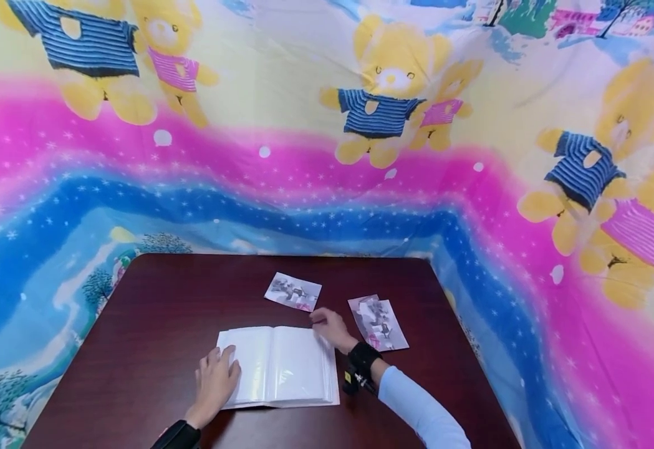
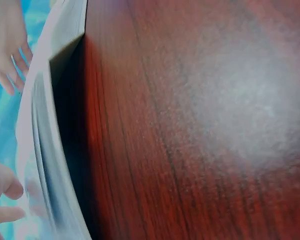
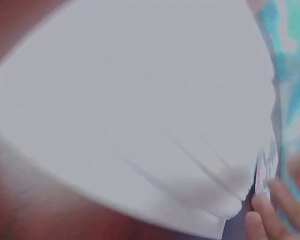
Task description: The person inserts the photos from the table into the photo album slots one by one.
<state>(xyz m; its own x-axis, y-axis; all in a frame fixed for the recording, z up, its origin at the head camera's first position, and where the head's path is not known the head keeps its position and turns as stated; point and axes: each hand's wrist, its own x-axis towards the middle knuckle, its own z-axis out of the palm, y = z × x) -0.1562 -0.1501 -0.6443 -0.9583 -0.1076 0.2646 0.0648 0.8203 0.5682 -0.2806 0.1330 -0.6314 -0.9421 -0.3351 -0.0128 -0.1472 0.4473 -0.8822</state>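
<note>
An open photo album [image 1: 298, 368] with blank, glossy pages lies on the dark table. My left hand [image 1: 215, 378] rests on the outer edge of its left page, fingers spread loosely; in the left wrist view its thumb and a finger [image 2: 7, 187] show at the page edge. Over the album's upper right corner is my right hand [image 1: 331, 328], its fingers hanging loosely with nothing visible between them. Just beyond its fingertips lies a single photo [image 1: 293, 292]. The right wrist view shows the album's pale page [image 3: 140, 90] large, with the right fingers [image 3: 272, 215] near a photo [image 3: 263, 175].
To the right of the album, overlapping photos [image 1: 381, 324] lie close to my right wrist. The reddish-brown table [image 1: 153, 337] has its far edge against a hanging cloth [image 1: 282, 181] printed with bears.
</note>
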